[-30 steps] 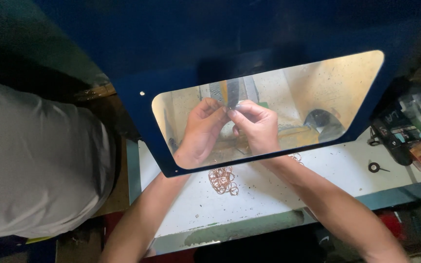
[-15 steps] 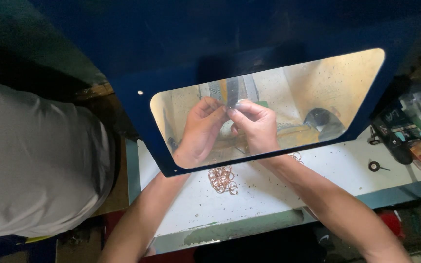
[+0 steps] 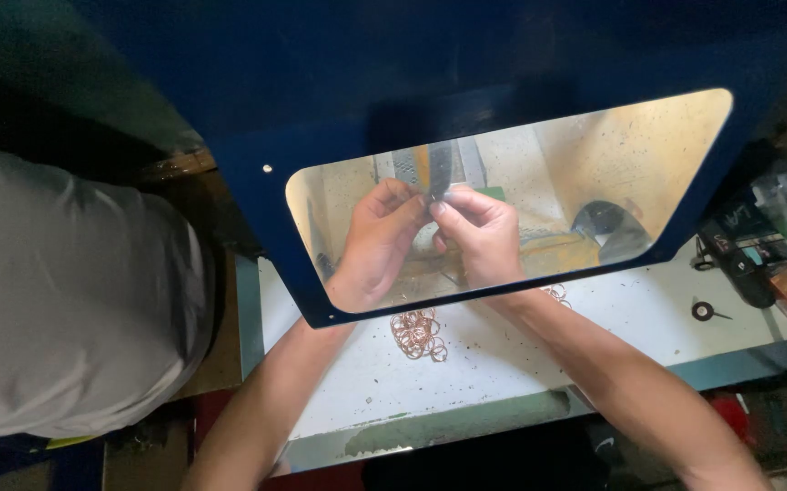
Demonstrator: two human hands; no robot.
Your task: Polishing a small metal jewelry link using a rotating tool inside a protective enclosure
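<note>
Seen from above, a left hand (image 3: pixel 377 238) and right hand (image 3: pixel 480 235) meet fingertip to fingertip behind a clear window (image 3: pixel 594 173) in a dark blue guard (image 3: pixel 257 118), pinching something too small to make out. A pile of copper rings (image 3: pixel 417 333) lies on the white workbench (image 3: pixel 521 355) between the forearms. A person in a grey shirt (image 3: pixel 57 300) stands at the left.

Single head-worn view, looking steeply down from above and close in. Faces a blue guard panel (image 3: pixel 466 100) with a clear window (image 3: pixel 539 173), through which both hands appear: left hand (image 3: pixel 373 244), right hand (image 3: pixel 480 235). Takes in the white counter (image 3: pixel 503 364) below, forearms entering from the bottom edge. No second view to share anything with.
</note>
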